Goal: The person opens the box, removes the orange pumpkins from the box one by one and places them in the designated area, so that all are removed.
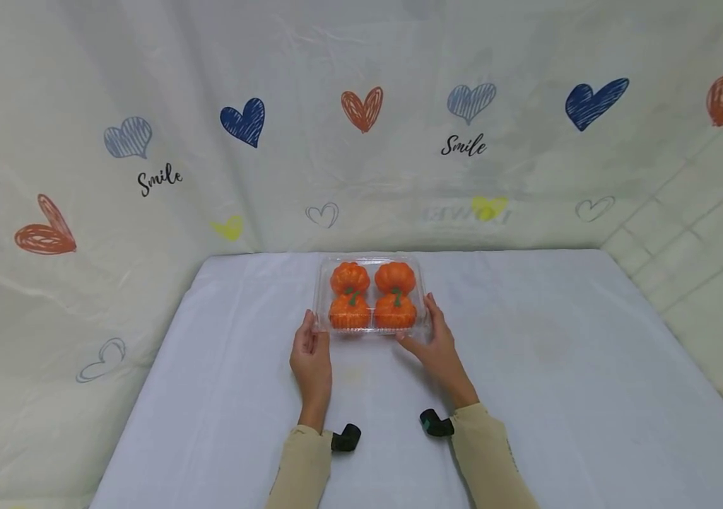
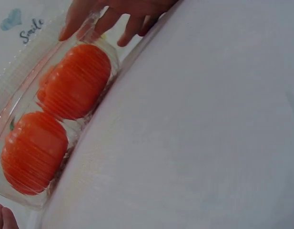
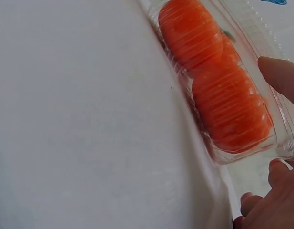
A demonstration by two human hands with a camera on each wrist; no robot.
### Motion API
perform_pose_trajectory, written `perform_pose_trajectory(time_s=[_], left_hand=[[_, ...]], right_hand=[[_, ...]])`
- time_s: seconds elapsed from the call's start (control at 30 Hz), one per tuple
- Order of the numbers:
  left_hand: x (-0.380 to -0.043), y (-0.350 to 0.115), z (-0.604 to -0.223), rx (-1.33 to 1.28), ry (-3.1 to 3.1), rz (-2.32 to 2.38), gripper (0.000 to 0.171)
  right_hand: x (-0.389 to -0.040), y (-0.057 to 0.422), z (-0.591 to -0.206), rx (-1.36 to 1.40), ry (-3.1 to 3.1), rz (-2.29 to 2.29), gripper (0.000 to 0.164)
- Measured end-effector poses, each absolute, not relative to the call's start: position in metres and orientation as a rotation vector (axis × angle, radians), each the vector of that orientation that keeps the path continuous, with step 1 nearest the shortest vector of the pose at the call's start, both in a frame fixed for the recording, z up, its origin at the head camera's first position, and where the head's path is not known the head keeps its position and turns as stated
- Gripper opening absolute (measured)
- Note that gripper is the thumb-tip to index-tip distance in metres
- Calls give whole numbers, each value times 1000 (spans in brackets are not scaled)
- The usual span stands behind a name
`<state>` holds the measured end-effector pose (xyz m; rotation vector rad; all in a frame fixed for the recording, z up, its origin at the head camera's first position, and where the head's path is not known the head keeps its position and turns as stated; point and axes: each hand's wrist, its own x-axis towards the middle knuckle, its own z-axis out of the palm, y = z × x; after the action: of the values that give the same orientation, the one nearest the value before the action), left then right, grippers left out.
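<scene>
Both grips (image 1: 312, 359) (image 1: 441, 355) seemingly pinch the clear box (image 1: 323, 288) of pumpkins (image 1: 396, 313), left fingers (image 1: 307, 322) partly hidden.

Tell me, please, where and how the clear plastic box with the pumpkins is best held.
Take the clear plastic box by its left and right sides, near the front corners, one hand from each side, as the left hand and right hand show. It is broad, and its four pumpkins sit two by two between those sides, so a two-sided hold should balance it.
</scene>
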<state>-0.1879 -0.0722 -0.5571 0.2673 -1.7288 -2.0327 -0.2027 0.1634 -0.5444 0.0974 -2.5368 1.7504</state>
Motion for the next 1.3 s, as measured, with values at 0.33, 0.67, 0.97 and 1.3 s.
perform_pose_trajectory(time_s=[0.33, 0.67, 0.97, 1.3], left_hand=[[-186, -72, -557, 219, -1814, -1981, 40], [-188, -71, -556, 177, -1950, -1933, 59], [-189, -70, -558, 155, -1977, -1925, 62], [-184, -71, -559, 167, -2035, -1917, 71]], right_hand=[[-202, 162, -541, 103, -2504, 1798, 98], [-203, 159, -537, 56, -2478, 1811, 94], [-201, 164, -543, 90, -2491, 1718, 83], [-195, 169, -545, 168, -2414, 1824, 63]])
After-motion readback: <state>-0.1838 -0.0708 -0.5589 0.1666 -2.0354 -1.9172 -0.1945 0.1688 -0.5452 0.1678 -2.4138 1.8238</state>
